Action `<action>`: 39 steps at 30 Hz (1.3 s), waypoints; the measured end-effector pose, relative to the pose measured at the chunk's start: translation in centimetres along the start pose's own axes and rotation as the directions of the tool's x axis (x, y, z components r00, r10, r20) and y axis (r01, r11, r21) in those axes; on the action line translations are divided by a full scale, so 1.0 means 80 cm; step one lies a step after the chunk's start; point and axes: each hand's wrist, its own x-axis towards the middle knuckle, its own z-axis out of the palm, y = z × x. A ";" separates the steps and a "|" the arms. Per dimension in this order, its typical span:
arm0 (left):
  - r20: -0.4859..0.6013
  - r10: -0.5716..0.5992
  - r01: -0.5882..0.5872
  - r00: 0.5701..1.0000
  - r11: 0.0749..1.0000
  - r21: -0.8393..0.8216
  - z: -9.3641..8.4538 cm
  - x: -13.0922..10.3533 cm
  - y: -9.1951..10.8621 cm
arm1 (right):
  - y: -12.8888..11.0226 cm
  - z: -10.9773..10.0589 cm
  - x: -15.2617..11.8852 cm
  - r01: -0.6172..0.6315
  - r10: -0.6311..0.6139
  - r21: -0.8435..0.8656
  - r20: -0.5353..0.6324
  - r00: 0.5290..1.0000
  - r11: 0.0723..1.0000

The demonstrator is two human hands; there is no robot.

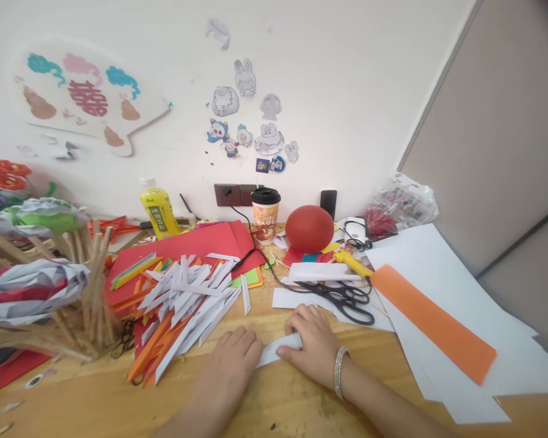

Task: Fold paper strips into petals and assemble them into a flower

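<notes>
A narrow white folded paper strip lies between my two hands, low over the wooden table. My right hand, with a beaded bracelet at its wrist, is closed round the strip's right end, thumb on the near side. At the other end my left hand has curled fingers pressed onto the paper, hiding that end. Left of the hands is a heap of folded white strips, with orange strips under it. Black scissors lie just beyond my right hand.
Paper flowers on wooden sticks stand at left. Along the wall are a yellow bottle, a lidded cup and a red balloon. A yellow glue gun, an orange strip and white sheets lie at right.
</notes>
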 end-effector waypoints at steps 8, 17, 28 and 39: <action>-0.087 0.027 -0.023 0.996 0.998 0.052 0.004 -0.004 -0.004 | 0.013 -0.016 0.002 -0.009 0.010 -0.019 0.066 0.998 1.000; -0.127 -0.027 0.017 0.992 0.997 -0.081 0.014 -0.003 -0.013 | 0.013 -0.013 0.006 0.011 -0.019 0.148 0.052 0.998 0.989; -0.236 0.245 -0.205 0.940 0.962 0.181 0.012 -0.002 -0.014 | 0.006 -0.011 0.003 0.141 -0.116 -0.200 0.133 0.984 0.970; -0.186 0.296 -0.231 0.937 0.925 0.303 0.003 -0.018 -0.028 | -0.002 0.001 0.004 0.130 -0.089 -0.434 0.114 0.989 0.891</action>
